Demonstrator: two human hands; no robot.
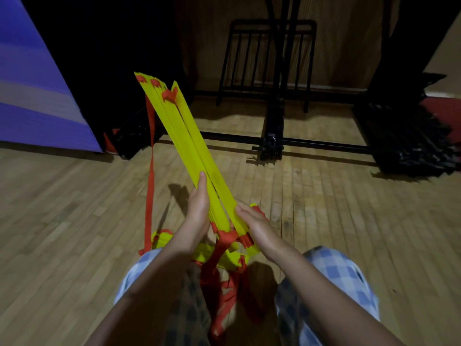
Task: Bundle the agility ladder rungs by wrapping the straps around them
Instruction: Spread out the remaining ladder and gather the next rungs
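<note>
We hold a stack of flat yellow plastic ladder rungs (184, 136) between both hands, the stack tilted up and away from us toward the upper left, its far ends tipped with orange strap loops. Our left hand (198, 203) presses along the left edge of the stack, thumb laid straight up the yellow surface and the other fingers out of sight behind the rungs. Our right hand (252, 221) wraps the right edge near the lower end, fingers curled around it. More yellow rungs (212, 253) lie crosswise under our wrists, close to our knees in blue checked trousers (331, 275).

A long orange webbing strap (150, 171) hangs from the raised end of the stack straight down on the left to the lower rungs. Further orange straps (224, 295) tangle loosely between our legs, trailing down out of the picture.

Beneath everything is a pale wooden plank floor (324, 208). A black metal rack with upright bars (269, 58) stands ahead, and a purple padded mat (32, 96) leans at the left.
</note>
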